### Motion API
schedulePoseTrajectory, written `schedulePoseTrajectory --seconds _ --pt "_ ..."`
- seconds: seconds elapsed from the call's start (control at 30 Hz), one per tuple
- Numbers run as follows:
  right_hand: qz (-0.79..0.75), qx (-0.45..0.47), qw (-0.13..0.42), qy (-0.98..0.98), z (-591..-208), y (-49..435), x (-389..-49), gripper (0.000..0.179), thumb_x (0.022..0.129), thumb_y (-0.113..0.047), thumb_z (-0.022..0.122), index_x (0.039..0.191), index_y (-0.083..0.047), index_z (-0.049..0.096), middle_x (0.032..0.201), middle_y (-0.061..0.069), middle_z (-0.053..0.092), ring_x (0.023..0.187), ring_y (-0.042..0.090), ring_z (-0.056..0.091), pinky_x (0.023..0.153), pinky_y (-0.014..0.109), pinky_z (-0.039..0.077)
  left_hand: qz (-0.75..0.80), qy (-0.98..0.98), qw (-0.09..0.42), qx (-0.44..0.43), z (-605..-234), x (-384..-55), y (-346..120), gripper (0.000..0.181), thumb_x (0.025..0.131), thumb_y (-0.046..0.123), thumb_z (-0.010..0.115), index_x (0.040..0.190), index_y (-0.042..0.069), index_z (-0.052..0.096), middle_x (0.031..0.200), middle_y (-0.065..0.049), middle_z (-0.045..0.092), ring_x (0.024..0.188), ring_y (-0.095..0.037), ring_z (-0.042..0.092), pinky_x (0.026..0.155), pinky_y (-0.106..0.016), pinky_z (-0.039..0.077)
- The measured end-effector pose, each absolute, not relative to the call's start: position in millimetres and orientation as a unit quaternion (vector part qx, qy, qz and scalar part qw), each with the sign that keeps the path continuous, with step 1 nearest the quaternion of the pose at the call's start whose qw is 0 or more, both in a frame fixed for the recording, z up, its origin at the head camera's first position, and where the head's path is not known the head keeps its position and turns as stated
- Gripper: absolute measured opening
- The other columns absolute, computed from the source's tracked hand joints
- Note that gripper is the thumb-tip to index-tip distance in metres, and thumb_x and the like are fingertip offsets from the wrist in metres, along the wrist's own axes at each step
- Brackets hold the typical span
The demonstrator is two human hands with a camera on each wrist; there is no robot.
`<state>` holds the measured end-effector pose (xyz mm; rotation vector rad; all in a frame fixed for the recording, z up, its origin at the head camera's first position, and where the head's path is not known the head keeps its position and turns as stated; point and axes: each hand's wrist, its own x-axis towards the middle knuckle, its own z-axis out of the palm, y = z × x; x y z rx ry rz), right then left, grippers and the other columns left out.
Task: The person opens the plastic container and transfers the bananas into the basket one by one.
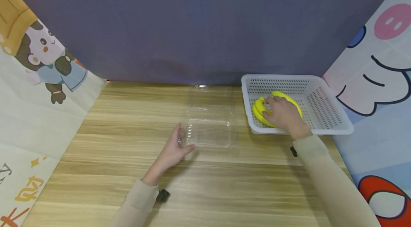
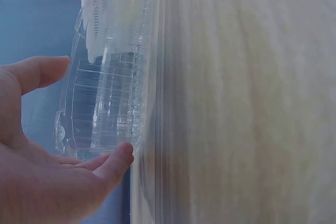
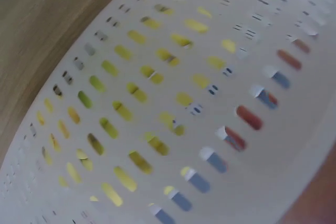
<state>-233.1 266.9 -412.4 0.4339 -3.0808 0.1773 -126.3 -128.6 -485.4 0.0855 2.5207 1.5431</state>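
Note:
A clear plastic clamshell box (image 1: 208,132) lies unfolded on the table, its lid half (image 1: 210,97) toward the back. My left hand (image 1: 171,150) is at the box's near left corner, thumb and fingers spread apart. In the left wrist view, a fingertip (image 2: 125,150) touches the lower corner of the box. Yellow bananas (image 1: 259,111) lie in a white plastic basket (image 1: 345,125) at the right. My right hand (image 1: 282,114) reaches over the basket's front rim and touches the bananas. Its fingertips are partly hidden, and the right wrist view shows only the slotted basket wall (image 3: 220,103).
The wooden table (image 1: 106,141) ends at a dark grey panel (image 1: 205,23) behind the box and basket. Cloths with cartoon prints stand along the left (image 1: 64,112) and right (image 1: 369,141) sides. The basket's front rim rises under my right wrist.

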Motion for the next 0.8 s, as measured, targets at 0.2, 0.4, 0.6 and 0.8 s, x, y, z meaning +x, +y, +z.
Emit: schedulePoseTrajectory --seconds 0.2,0.4,0.6,0.8 --pt "0.067 0.14 0.043 -0.987 -408.9 262.9 -225.0 0.042 0.087 -0.034 0.059 0.119 -0.007 0.057 0.115 0.015 0.059 0.101 0.037 0.055 0.075 0.053 0.049 0.521 0.848 0.094 0.025 -485.6 -125.8 -128.7 0.105 0.08 0.037 0.075 0.154 0.014 0.004 0.151 -0.016 0.03 0.133 -0.037 0.036 0.106 -0.053 0.035" --pt "0.07 0.149 0.069 -0.984 -402.6 257.7 -217.0 0.042 0.087 -0.035 0.06 0.117 -0.007 0.057 0.112 0.015 0.06 0.099 0.037 0.056 0.072 0.052 0.049 0.522 0.847 0.094 0.023 -483.6 -124.5 -128.7 0.104 0.08 0.036 0.075 0.154 0.014 0.004 0.151 -0.017 0.03 0.133 -0.037 0.035 0.106 -0.054 0.035" --pt "0.078 0.155 0.09 -0.981 -396.8 252.2 -209.3 0.043 0.086 -0.035 0.062 0.117 -0.006 0.058 0.113 0.015 0.061 0.099 0.037 0.056 0.073 0.052 0.05 0.52 0.849 0.09 0.023 -481.0 -122.8 -128.4 0.104 0.08 0.037 0.075 0.153 0.013 0.004 0.15 -0.018 0.03 0.134 -0.036 0.035 0.106 -0.053 0.034" --pt "0.079 0.164 0.106 -0.978 -391.2 248.8 -203.9 0.044 0.086 -0.035 0.063 0.117 -0.005 0.058 0.111 0.016 0.061 0.098 0.036 0.057 0.069 0.052 0.05 0.523 0.847 0.087 0.028 -479.0 -121.1 -128.0 0.106 0.08 0.04 0.075 0.153 0.011 0.004 0.151 -0.019 0.029 0.134 -0.038 0.034 0.106 -0.054 0.034"
